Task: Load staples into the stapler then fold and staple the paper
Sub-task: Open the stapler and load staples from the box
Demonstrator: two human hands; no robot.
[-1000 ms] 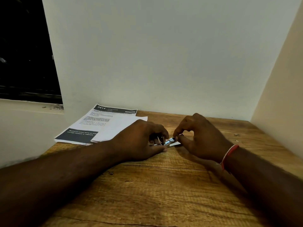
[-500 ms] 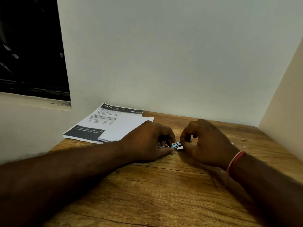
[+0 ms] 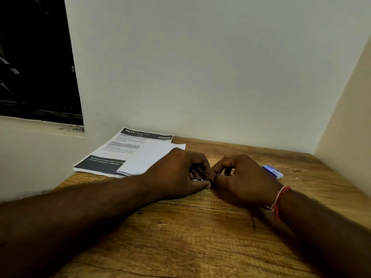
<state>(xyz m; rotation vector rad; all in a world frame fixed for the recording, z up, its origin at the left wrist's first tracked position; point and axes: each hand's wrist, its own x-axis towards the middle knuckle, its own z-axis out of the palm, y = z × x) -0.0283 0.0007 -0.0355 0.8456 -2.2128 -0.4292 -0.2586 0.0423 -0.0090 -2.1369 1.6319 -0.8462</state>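
Left hand (image 3: 176,174) and right hand (image 3: 243,181) closer now, stapler (image 3: 205,176) between their fingers (image 3: 197,162).

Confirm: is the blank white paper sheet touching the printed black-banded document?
Touching. Head view: the blank white paper sheet lies overlapping on top of the printed black-banded document.
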